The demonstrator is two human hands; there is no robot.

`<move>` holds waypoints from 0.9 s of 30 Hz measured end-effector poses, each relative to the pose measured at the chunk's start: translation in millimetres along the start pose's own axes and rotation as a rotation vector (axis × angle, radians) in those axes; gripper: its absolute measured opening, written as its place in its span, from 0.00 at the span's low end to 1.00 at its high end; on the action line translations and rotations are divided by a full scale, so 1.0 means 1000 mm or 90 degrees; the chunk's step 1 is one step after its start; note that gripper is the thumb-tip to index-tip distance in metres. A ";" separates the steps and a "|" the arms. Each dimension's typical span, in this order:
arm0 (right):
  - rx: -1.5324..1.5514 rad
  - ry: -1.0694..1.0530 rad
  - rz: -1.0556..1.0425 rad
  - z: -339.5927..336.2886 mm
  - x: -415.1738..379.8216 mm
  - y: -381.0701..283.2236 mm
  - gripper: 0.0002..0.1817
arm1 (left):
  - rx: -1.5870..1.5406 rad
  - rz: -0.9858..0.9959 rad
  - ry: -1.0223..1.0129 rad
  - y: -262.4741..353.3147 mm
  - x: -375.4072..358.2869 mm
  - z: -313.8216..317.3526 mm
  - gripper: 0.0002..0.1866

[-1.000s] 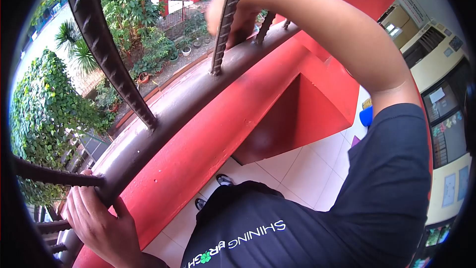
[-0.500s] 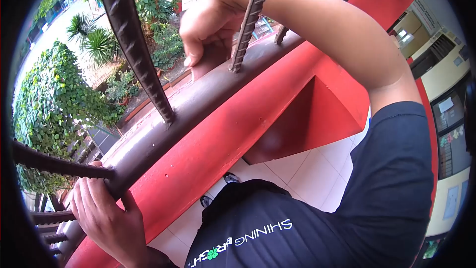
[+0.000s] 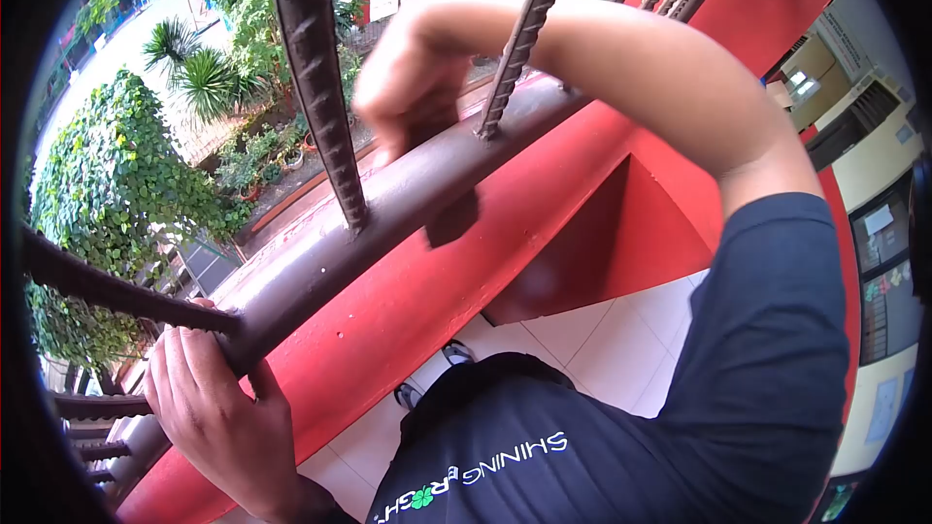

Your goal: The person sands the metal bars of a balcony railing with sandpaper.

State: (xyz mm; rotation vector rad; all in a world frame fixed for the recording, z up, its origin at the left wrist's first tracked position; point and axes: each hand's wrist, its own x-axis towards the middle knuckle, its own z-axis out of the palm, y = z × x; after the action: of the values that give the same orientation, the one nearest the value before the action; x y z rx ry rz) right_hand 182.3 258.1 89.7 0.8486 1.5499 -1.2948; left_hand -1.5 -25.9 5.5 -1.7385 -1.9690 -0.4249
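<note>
A thick brown metal rail (image 3: 408,196) runs diagonally above a red ledge (image 3: 408,286). Ridged bars (image 3: 316,68) rise from it. My left hand (image 3: 218,417) wraps around the rail's lower left part, beside a bar. My right hand (image 3: 413,87), blurred, reaches over to the rail's far side between two bars. Its fingers are curled down around something dark brown that I cannot make out. Below the rail, under that hand, a dark flap-like shape (image 3: 453,220) shows against the red; whether it joins what the hand holds is hidden.
Beyond the rail are a leafy shrub (image 3: 126,165), spiky plants and a planted bed. A red block-like structure (image 3: 670,223) stands on the tiled floor (image 3: 573,340) at the right. My shoes (image 3: 456,352) are below; windows (image 3: 883,223) line the far right.
The view has shifted slightly, with rail and bars further right in it. My right hand is more blurred and a little lower. The dark shape below the rail has come into view.
</note>
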 end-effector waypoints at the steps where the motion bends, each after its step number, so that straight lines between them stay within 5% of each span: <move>1: -0.001 0.001 0.002 0.001 -0.002 0.004 0.23 | -0.001 -0.001 0.002 0.000 -0.002 0.001 0.29; 5: 0.025 0.053 0.095 -0.015 0.000 0.030 0.22 | -0.004 0.018 0.005 -0.006 -0.003 0.003 0.29; 6: -0.244 0.211 0.207 -0.026 0.003 0.041 0.21 | 0.001 0.013 0.006 -0.004 -0.002 0.002 0.30; 9: -0.335 0.638 -0.068 0.046 -0.064 0.018 0.22 | 0.011 0.043 0.049 -0.004 -0.001 0.002 0.25; 11: -0.108 0.760 -0.311 0.045 -0.074 0.038 0.21 | -0.007 0.043 0.053 -0.003 0.000 -0.001 0.27; 13: -0.110 0.909 -0.284 0.085 -0.089 0.061 0.18 | -0.027 0.033 0.044 -0.002 0.000 -0.002 0.28; 15: -0.163 1.062 -0.399 0.107 -0.069 0.103 0.17 | -0.045 0.024 0.026 0.000 0.002 -0.006 0.28; 17: -0.003 1.361 -0.471 0.170 -0.042 0.108 0.18 | -0.044 0.035 0.048 -0.001 0.003 -0.005 0.28; 18: 0.216 1.403 -0.594 0.203 -0.027 0.110 0.18 | -0.042 0.047 0.064 -0.001 0.003 -0.004 0.28; 19: 0.443 1.413 -0.716 0.227 -0.015 0.114 0.19 | -0.041 0.044 0.065 0.001 0.003 -0.004 0.28; 21: 0.751 1.437 -0.717 0.244 0.021 0.142 0.21 | -0.034 0.043 0.081 0.003 0.006 -0.007 0.28; 27: 1.173 0.913 -0.976 0.166 0.077 0.199 0.15 | -0.081 0.084 0.124 0.004 0.004 -0.013 0.21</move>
State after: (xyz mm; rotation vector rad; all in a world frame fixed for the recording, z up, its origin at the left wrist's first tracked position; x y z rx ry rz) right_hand 373.3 133.8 -56.1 2.0530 1.3426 -4.1585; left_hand 4.1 -28.8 18.0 -1.8169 -1.7142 -0.6595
